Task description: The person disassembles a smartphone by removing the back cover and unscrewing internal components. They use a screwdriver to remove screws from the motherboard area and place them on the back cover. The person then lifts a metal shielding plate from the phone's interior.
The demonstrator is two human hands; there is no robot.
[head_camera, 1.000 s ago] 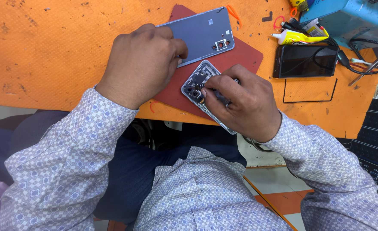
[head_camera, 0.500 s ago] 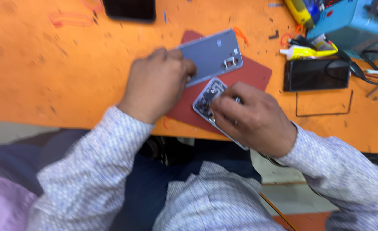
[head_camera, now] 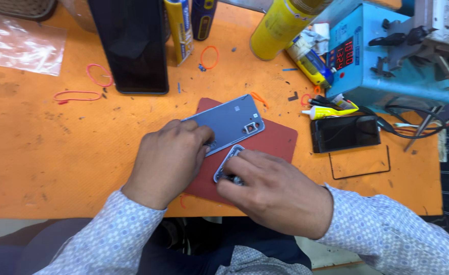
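Observation:
A grey-blue phone back cover (head_camera: 229, 122) lies on a dark red mat (head_camera: 272, 140) in the middle of the orange bench. My left hand (head_camera: 168, 160) rests on the cover's near-left end, fingers curled over its edge. My right hand (head_camera: 272, 191) lies on the mat just in front of the cover and presses on a small silvery phone frame part (head_camera: 228, 163), most of which is hidden under the fingers.
A large dark phone (head_camera: 133, 46) lies at the back left, a smaller one (head_camera: 344, 133) to the right of the mat. A blue machine with a red display (head_camera: 387, 56), yellow cans (head_camera: 280, 23), a glue tube (head_camera: 331, 109), cables and rubber bands (head_camera: 99, 74) surround them.
The view has tilted up and pulled in, showing more of the bench's far side. My right hand has lowered the small frame part flat onto the mat; my left stays on the cover.

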